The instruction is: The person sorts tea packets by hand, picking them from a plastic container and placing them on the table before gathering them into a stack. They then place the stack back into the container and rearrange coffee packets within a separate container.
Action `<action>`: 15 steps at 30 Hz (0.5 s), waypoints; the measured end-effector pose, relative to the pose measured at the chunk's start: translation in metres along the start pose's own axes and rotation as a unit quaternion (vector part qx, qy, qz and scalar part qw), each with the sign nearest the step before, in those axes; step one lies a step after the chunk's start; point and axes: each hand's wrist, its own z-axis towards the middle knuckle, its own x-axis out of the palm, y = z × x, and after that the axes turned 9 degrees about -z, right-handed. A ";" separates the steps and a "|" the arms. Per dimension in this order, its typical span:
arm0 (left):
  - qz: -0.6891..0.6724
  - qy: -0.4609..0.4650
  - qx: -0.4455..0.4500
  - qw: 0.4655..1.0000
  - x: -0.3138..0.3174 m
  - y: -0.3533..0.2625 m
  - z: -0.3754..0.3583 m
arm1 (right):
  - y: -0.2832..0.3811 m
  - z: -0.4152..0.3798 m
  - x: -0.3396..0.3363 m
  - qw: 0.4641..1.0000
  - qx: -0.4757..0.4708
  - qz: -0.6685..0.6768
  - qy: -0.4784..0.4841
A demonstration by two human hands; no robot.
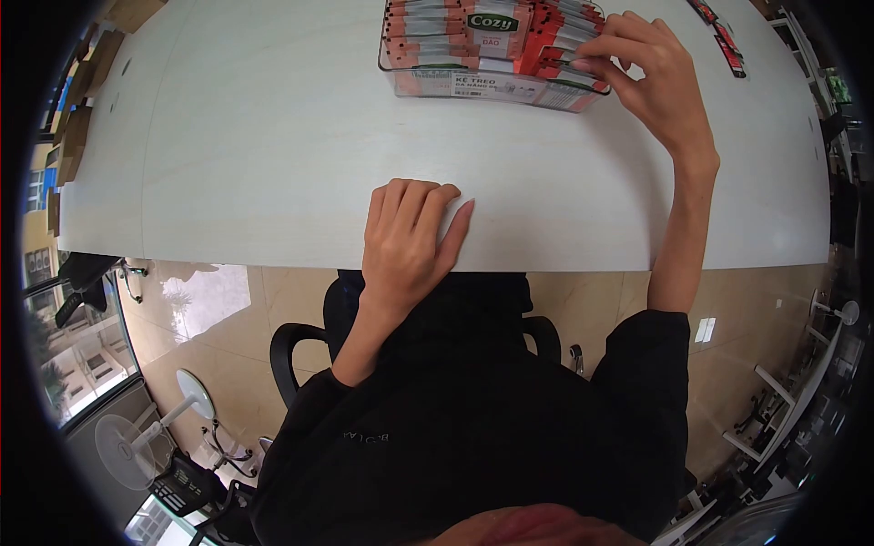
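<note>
A clear plastic box (pixel 423 85) stands at the far side of the table in front of me, filled with rows of sachets. Grey-and-pink sachets (pixel 423 27) stack up on its left, and one packet facing up in the middle (pixel 496 27) reads "Cozy". Red sachets (pixel 546 41) stand toward the right end. My right hand (pixel 646 77) reaches over the box's right corner, thumb and index finger closed on the edge of a red sachet still among the others. My left hand (pixel 405 237) lies on the near table edge, fingers loosely bent and thumb apart, holding nothing.
The white table (pixel 255 164) spans the view. A few red-and-black sachets (pixel 726 45) lie in a line at the far right. Cardboard boxes (pixel 77 136) line the left side. A chair armrest (pixel 289 350) and a white fan (pixel 127 450) are below the table.
</note>
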 end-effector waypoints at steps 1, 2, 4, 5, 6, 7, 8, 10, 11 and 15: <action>0.000 0.002 -0.001 1.000 0.000 -0.001 0.000 | 0.001 0.000 -0.001 1.000 0.005 -0.012 0.011; 0.001 0.002 -0.002 1.000 -0.001 -0.001 0.001 | 0.002 0.001 -0.001 1.000 0.005 -0.014 0.010; 0.001 0.001 -0.001 1.000 -0.001 -0.002 0.002 | 0.005 0.002 -0.002 0.999 0.003 -0.051 0.003; 0.001 0.003 0.000 1.000 -0.001 -0.002 0.002 | 0.004 0.002 -0.003 0.998 0.000 -0.055 -0.001; 0.001 -0.002 0.004 1.000 -0.001 -0.002 0.002 | 0.003 0.001 -0.005 0.998 -0.006 -0.057 -0.009; 0.001 0.002 -0.001 1.000 -0.001 -0.002 0.001 | 0.001 0.001 -0.006 0.998 -0.013 -0.061 -0.018; 0.000 0.005 -0.007 1.000 -0.001 -0.002 0.001 | -0.003 0.001 -0.005 0.997 -0.016 -0.067 -0.021; -0.002 0.003 -0.005 1.000 -0.002 0.000 0.000 | -0.013 -0.003 -0.005 0.997 0.048 0.011 -0.060; -0.003 0.007 -0.007 1.000 -0.002 0.000 -0.001 | -0.021 -0.006 -0.002 0.997 0.045 0.005 -0.061; -0.008 0.008 -0.001 1.000 -0.003 0.002 -0.002 | -0.060 -0.014 0.028 0.977 0.131 -0.100 -0.133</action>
